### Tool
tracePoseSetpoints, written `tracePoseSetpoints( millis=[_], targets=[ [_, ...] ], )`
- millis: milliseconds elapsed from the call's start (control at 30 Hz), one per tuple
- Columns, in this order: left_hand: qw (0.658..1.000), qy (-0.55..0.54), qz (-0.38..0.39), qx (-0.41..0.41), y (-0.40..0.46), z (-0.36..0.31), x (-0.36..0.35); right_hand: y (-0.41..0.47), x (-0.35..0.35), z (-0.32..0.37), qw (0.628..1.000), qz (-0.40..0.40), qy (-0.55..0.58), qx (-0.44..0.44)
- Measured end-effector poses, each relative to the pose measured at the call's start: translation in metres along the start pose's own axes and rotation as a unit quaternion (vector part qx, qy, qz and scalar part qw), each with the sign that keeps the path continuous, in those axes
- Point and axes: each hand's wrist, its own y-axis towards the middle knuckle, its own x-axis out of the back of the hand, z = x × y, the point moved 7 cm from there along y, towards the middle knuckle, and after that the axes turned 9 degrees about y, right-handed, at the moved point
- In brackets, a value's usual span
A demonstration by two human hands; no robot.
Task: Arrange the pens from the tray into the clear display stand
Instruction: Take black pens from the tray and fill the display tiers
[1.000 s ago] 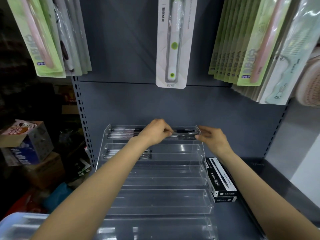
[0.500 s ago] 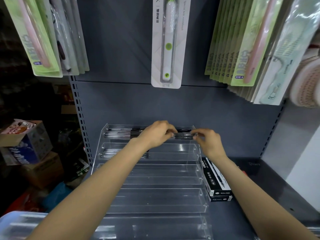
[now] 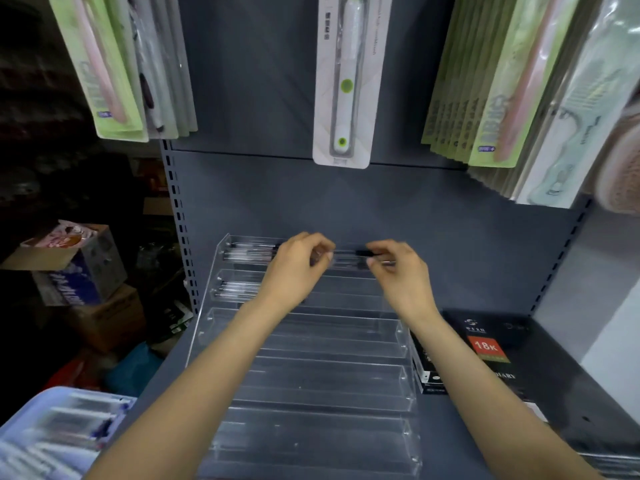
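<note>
A clear tiered display stand [image 3: 311, 382] sits on the grey shelf. Black-and-clear pens [image 3: 249, 252] lie in its top tier, and a few more pens [image 3: 235, 289] lie in the second tier at the left. Both hands are over the top tier. My left hand [image 3: 298, 268] has its fingers curled around the pens near the middle. My right hand [image 3: 398, 271] pinches the black end of a pen [image 3: 362, 253] to the right. The translucent tray [image 3: 52, 434] with blurred pens is at the lower left corner.
Packaged toothbrushes [image 3: 343, 81] hang from the back panel above the stand, with more packs at both sides. Black boxes [image 3: 485, 351] lie on the shelf right of the stand. Cardboard boxes [image 3: 76, 268] are stacked at the left beyond the shelf upright.
My right hand has moved inward from the tier's right end towards my left hand. The camera has shifted, so the tray and the black boxes show more.
</note>
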Motion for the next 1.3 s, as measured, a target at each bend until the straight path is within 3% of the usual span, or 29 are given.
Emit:
tracePoseSetpoints(
  millis=[167, 333, 567, 733, 967, 1167, 1300],
  targets=[
    [0.993, -0.076, -0.039, 0.084, -0.058, 0.037, 0.052, -0.029, -0.064, 0.038, 0.993, 0.064, 0.097, -0.028],
    [0.986, -0.042, -0.039, 0.159, -0.135, 0.113, 0.116, -0.078, -0.167, 0.087, 0.981, 0.14, 0.131, -0.038],
    [0.955, 0.042, 0.031, 0.293, -0.281, 0.271, 0.195, -0.18, -0.354, 0.154, 0.957, 0.253, 0.124, -0.066],
    [0.922, 0.062, 0.093, 0.371, -0.371, 0.358, 0.226, -0.255, -0.474, 0.157, 0.922, 0.356, 0.072, -0.135],
    [0.91, 0.094, 0.214, 0.342, -0.414, 0.437, 0.218, -0.31, -0.543, 0.108, 0.877, 0.437, -0.075, -0.184],
    [0.892, 0.145, 0.33, 0.273, -0.421, 0.459, 0.197, -0.311, -0.558, 0.083, 0.866, 0.444, -0.141, -0.182],
    [0.889, 0.106, 0.341, 0.288, -0.424, 0.465, 0.193, -0.307, -0.565, 0.079, 0.857, 0.456, -0.139, -0.193]
  ],
)
